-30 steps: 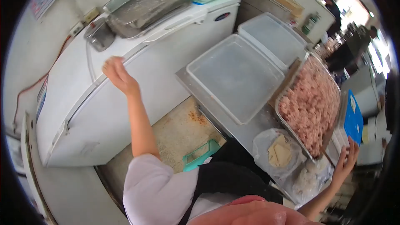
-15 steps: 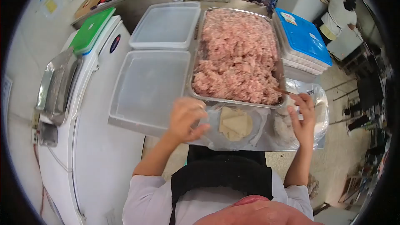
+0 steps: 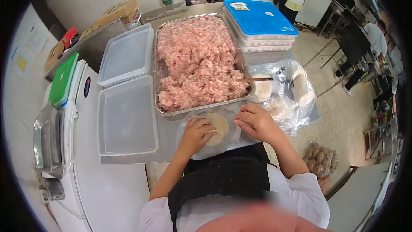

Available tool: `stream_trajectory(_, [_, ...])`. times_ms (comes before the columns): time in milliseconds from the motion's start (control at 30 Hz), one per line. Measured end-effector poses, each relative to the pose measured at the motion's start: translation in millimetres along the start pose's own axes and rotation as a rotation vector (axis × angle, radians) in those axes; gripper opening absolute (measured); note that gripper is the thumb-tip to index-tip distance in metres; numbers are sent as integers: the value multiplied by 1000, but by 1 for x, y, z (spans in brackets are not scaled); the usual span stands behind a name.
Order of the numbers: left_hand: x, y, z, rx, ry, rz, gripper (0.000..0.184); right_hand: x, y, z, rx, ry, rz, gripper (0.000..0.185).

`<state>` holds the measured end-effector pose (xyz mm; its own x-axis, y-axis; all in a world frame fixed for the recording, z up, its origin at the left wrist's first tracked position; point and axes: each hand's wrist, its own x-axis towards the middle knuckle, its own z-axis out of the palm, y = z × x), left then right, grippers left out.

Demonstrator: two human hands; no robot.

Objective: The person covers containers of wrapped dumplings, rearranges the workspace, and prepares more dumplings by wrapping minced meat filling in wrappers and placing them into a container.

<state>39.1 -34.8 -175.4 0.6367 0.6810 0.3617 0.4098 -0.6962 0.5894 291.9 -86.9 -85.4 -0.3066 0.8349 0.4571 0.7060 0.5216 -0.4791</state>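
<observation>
A short stack of round, pale dough wrappers (image 3: pixel 219 125) lies on clear plastic at the table's near edge. My left hand (image 3: pixel 197 134) rests over its left side, fingers closed on the edge of a wrapper, which looks slightly lifted. To the right of the stack is my right hand (image 3: pixel 258 122), thumb and fingers drawn together above the plastic; whatever may be between them is hidden. Beyond both hands stands a large metal tray (image 3: pixel 204 107) heaped with pink ground meat (image 3: pixel 197 60). A thin stick-like tool (image 3: pixel 257 79) is stuck in the meat, its dark end jutting right over the rim.
Two translucent plastic containers (image 3: pixel 128 116) stand left of the tray. Stacked boxes with a blue lid (image 3: pixel 262 17) are at the back right. A clear bag with pale rounds (image 3: pixel 285 90) lies right. A white freezer (image 3: pixel 103 184) borders the left. Other people work farther off.
My right hand has let go of the stick-like tool, left in the meat, and come toward the wrappers. My left hand has moved onto the stack. The view has turned right.
</observation>
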Motion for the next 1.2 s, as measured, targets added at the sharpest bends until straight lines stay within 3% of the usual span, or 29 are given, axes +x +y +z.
stream_trajectory(133, [-5,10,0,-26,81,-49,19,3,-2,-19,-113,115,-82,15])
stream_trajectory(233, [-3,8,-4,-107,116,-34,18,32,-5,-49,-423,183,-147,21])
stream_trajectory(400, [12,23,-30,-193,255,-117,19,61,36,-45,-846,17,-115,13])
stream_trajectory(500, [9,20,-31,-422,350,-306,18,69,49,-36,-917,-124,-36,9])
stream_trajectory(600, [6,20,-29,-1367,482,-574,19,74,52,-29,-947,-265,-11,11])
stream_trajectory(700, [12,40,-38,-1541,460,-625,22,74,58,-33,-930,-291,-71,13])
stream_trajectory(867, [-7,21,-25,-979,266,-589,26,92,31,-86,-963,-398,-62,16])
stream_trajectory(1000, [-5,26,-35,-716,210,-526,27,93,2,-107,-848,-298,-4,14])
stream_trajectory(1100, [5,26,-30,-777,203,-377,27,99,-4,-83,-645,-220,-55,14])
stream_trajectory(1200, [10,29,-27,-827,157,-379,26,108,6,-53,-568,-228,-176,14])
